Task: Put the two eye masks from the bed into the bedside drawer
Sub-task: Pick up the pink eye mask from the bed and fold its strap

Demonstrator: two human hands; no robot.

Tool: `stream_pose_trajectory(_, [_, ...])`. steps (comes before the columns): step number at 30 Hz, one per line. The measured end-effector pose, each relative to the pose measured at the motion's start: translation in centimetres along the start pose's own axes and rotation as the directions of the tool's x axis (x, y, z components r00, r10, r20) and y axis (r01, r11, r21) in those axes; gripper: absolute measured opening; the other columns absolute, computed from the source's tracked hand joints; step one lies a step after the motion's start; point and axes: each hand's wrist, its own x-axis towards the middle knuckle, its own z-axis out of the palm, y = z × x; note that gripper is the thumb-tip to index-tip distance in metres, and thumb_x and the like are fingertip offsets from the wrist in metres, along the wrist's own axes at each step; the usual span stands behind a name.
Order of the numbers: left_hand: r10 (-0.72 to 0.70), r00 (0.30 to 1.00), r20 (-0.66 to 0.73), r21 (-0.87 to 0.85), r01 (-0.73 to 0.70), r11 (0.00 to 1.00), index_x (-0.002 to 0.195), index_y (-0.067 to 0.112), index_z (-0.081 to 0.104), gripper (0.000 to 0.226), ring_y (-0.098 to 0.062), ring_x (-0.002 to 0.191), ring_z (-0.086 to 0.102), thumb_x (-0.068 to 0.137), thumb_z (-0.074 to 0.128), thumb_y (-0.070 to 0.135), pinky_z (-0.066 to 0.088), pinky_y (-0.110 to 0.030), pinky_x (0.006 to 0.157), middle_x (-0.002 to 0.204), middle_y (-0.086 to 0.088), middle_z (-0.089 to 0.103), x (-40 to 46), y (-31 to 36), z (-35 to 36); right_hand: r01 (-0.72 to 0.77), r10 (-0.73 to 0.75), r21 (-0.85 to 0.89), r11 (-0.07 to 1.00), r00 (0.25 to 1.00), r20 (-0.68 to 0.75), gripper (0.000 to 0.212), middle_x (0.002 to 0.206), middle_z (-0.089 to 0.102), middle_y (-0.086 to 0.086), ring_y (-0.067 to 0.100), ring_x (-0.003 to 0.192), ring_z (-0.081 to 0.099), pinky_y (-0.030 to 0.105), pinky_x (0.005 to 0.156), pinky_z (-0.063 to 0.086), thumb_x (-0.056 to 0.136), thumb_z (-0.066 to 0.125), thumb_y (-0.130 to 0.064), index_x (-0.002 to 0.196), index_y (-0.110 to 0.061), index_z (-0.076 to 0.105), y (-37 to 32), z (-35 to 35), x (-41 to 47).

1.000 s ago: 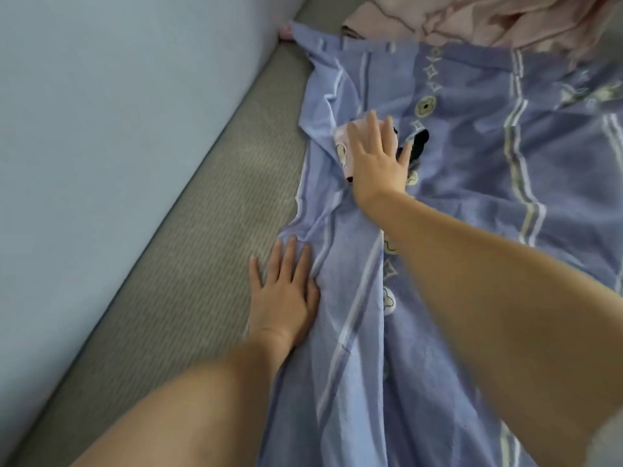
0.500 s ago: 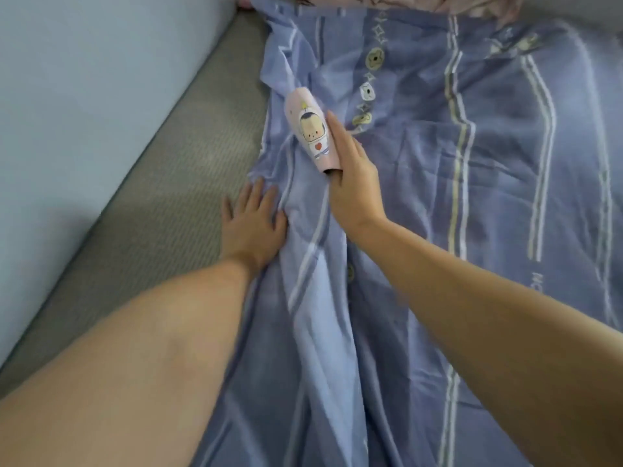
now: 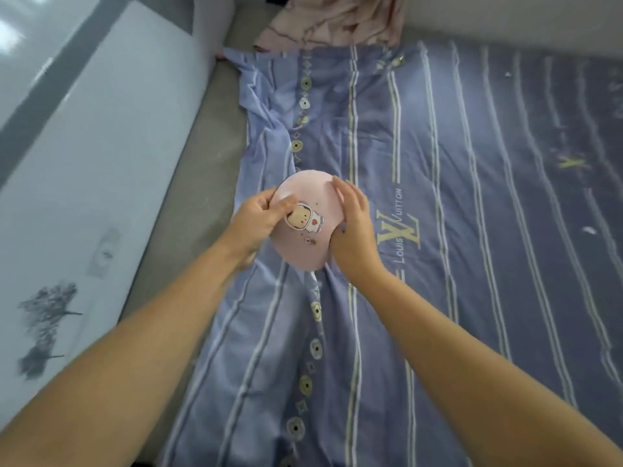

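Note:
A pink eye mask (image 3: 305, 197) with a small cartoon astronaut print is held up above the bed between both hands. My left hand (image 3: 256, 219) pinches its left edge, thumb across the print. My right hand (image 3: 354, 230) grips its right edge from the side. Only this one mask shows clearly; a second mask is not visible. The drawer is out of view.
The bed is covered by a blue striped sheet (image 3: 455, 230) with printed lettering. A bare grey mattress strip (image 3: 199, 183) runs along the left by a pale wall (image 3: 84, 146). Crumpled pink fabric (image 3: 330, 25) lies at the bed's far end.
My right hand lifted the pink mask off the sheet and drew it nearer. My left hand left the sheet and took hold of the mask's left edge. The camera pulled back.

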Motion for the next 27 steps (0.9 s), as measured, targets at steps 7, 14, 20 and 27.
stream_pose_trajectory(7, [-0.006, 0.986, -0.166, -0.169, -0.023, 0.985, 0.099, 0.022, 0.065, 0.015, -0.024, 0.093, 0.065, 0.094, 0.051, 0.023, 0.053, -0.045, 0.088, 0.102, -0.01, 0.071, -10.8, 5.3, 6.6, -0.229, 0.253, 0.483, 0.845, 0.967, 0.017, 0.055, 0.095, 0.073, -0.014, -0.002, 0.077, 0.067, 0.012, 0.063, 0.05, 0.094, 0.051, -0.025, 0.141, -0.037, 0.026, -6.1, -7.3, -10.8])
stream_pose_trajectory(14, [0.102, 0.99, -0.098, -0.241, -0.123, 0.963, 0.122, 0.017, 0.055, 0.03, -0.014, 0.088, 0.068, 0.092, 0.053, 0.012, 0.057, -0.023, 0.065, 0.101, 0.003, 0.073, -21.1, 7.7, 9.7, -0.032, -0.013, 0.237, 0.971, 0.982, 0.186, 0.052, 0.081, 0.073, -0.01, 0.006, 0.077, 0.067, 0.018, 0.07, 0.052, 0.091, 0.054, -0.015, 0.135, -0.037, 0.037, -8.7, -15.4, -16.6])
stream_pose_trajectory(20, [0.188, 0.908, -0.376, -0.065, -0.228, 0.972, 0.124, 0.034, 0.048, 0.041, -0.016, 0.082, 0.067, 0.092, 0.051, 0.008, 0.055, -0.031, 0.074, 0.093, -0.005, 0.074, -31.7, 7.8, 15.3, 0.319, -0.272, -0.006, 0.948, 0.82, 0.503, 0.059, 0.117, 0.057, -0.009, 0.008, 0.097, 0.054, 0.001, 0.073, 0.041, 0.088, 0.058, -0.015, 0.139, -0.034, 0.037, -8.4, -18.8, -23.7])
stream_pose_trajectory(27, [0.252, 0.865, -0.434, 0.312, -0.118, 0.943, 0.108, 0.033, 0.056, 0.034, -0.016, 0.096, 0.06, 0.082, 0.065, 0.013, 0.052, -0.033, 0.083, 0.101, 0.009, 0.062, -43.5, 7.3, 19.5, 0.411, -0.403, 0.102, 0.906, 0.761, 0.508, 0.026, 0.099, 0.062, -0.009, 0.012, 0.089, 0.058, 0.017, 0.065, 0.042, 0.085, 0.063, -0.023, 0.109, -0.031, 0.055, -9.0, -21.4, -30.5])
